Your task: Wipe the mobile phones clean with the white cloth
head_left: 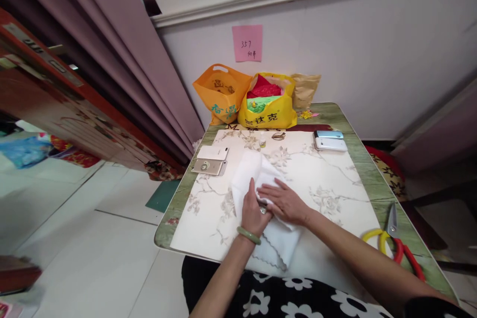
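A white cloth (pixel 248 166) with a wavy edge lies loosely folded near the front of the table. My left hand (pixel 254 211), a green bangle at its wrist, curls around something at the middle of the cloth, with the thumb pointing up. A small shiny patch of that thing (pixel 263 209) shows between my hands; the rest is hidden. Flat across the cloth rests my right hand (pixel 285 202), its fingers stretched out and slightly apart, touching the cloth beside my left hand.
Two phones (pixel 208 166) lie at the left and two more (pixel 331 141) at the back right. Glasses (pixel 278 136) and a small bottle (pixel 263 140) sit behind the cloth. Orange (pixel 223 94) and yellow (pixel 268 114) bags stand at the wall. Scissors (pixel 393 238) lie at the right edge.
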A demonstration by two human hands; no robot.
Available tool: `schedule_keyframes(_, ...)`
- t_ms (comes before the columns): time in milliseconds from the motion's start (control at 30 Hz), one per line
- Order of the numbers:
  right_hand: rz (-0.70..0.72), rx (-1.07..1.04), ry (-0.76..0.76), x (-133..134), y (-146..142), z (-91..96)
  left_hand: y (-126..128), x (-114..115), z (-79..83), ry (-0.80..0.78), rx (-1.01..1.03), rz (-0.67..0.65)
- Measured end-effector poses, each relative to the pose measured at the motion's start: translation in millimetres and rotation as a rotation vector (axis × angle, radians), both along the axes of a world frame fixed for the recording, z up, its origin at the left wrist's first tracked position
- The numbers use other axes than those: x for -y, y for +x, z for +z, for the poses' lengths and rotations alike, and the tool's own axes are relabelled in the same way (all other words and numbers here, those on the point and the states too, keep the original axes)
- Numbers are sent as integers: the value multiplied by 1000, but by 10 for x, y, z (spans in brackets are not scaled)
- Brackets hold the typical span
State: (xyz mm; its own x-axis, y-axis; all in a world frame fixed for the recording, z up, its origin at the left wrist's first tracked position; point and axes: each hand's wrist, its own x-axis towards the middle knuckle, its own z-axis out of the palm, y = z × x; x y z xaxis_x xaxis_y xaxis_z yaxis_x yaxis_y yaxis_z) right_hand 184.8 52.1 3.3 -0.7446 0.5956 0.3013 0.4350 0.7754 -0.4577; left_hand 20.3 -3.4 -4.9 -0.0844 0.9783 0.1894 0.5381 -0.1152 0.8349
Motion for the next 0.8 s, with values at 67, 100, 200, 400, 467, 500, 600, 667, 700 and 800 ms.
schedule_keyframes(67,-267,92,-4,-80,25,-89,0,26,4,103,-226,-7)
schedule_keyframes(100,-405,121,-4,-122,38,-132,-1,40,14,131,-319,2)
schedule_keyframes(200,-617,128,-1,-221,76,-217,-10,92,70,140,-517,70)
schedule_keyframes(400,-745,-18,-25,-149,58,-171,-83,201,91,-47,-454,153)
schedule_keyframes(467,-527,8,-32,-36,4,-133,-112,211,49,-75,-385,150)
schedule_keyframes(500,-340,40,-38,20,-26,-116,-124,211,28,-82,-355,141)
schedule_keyframes(600,79,136,-74,110,-102,-76,-148,200,-17,-78,-314,133)
schedule_keyframes(667,-46,174,-95,96,-133,-65,-152,196,-31,-72,-309,142)
schedule_keyframes(700,-169,184,-95,81,-144,-64,-152,196,-36,-71,-308,151)
schedule_keyframes(800,-175,196,-40,59,-158,-78,-153,206,-48,-57,-301,141)
